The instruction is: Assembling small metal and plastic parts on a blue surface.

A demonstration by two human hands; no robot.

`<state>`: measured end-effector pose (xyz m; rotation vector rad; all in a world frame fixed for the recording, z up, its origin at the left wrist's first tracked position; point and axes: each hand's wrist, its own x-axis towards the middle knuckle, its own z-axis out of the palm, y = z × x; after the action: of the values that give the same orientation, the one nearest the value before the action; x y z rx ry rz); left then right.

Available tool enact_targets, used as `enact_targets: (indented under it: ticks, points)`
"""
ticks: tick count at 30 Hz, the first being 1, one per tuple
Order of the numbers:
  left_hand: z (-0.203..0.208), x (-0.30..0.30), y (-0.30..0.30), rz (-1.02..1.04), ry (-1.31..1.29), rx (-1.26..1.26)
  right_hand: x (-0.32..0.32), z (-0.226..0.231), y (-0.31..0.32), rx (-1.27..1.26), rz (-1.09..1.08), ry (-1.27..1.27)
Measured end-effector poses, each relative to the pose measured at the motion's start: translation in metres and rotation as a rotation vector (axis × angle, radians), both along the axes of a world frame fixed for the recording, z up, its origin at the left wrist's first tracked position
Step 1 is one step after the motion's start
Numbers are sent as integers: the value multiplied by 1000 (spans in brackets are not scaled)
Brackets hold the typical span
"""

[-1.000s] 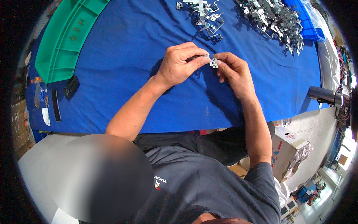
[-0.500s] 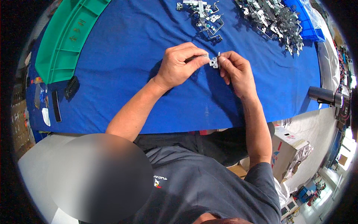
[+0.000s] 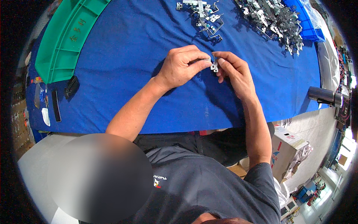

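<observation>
I log the counter (image 3: 123,97) under its blue cloth across mid-frame; green tray (image 3: 56,41), upper left; heap of metal parts (image 3: 274,24), upper right. Near centre, left hand (image 3: 181,66) pinches a small metal bracket (image 3: 214,68) between thumb and fingers. Right hand (image 3: 238,72) curls at the bracket's right side; I cannot tell whether its fingertips grip.

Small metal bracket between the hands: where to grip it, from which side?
Probably the holed tabs of the small metal bracket, coming from the person's body side: they stick out bare there, while the left hand pinches its left end and the right hand crowds its right.
</observation>
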<state>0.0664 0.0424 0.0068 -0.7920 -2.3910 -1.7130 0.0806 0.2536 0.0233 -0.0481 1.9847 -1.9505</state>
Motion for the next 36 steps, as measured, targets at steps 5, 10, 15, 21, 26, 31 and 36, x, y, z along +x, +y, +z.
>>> enact_targets:
  ticks: [5, 10, 15, 21, 26, 31, 36]
  points:
    - [-3, 1, 1, -50, 57, 2, -1, -2, 2, 126, 99, 44]
    - [-1, 1, 0, -2, 59, 12, -4, -6, 1, -139, -175, 25]
    - [-2, -2, -4, 111, 57, 63, 0, 3, -1, 145, 53, -8]
    - [0, -1, -3, 87, -9, 42, 1, 1, 0, 180, 60, 19]
    - [2, 0, -2, 61, 3, 49, 0, -2, 3, 136, 84, 35]
    - [1, 0, 1, 23, -10, 35, -2, -2, 0, -28, 5, 20]
    - [-7, 0, 1, -30, 84, 12, -2, -1, 2, 56, 81, 35]
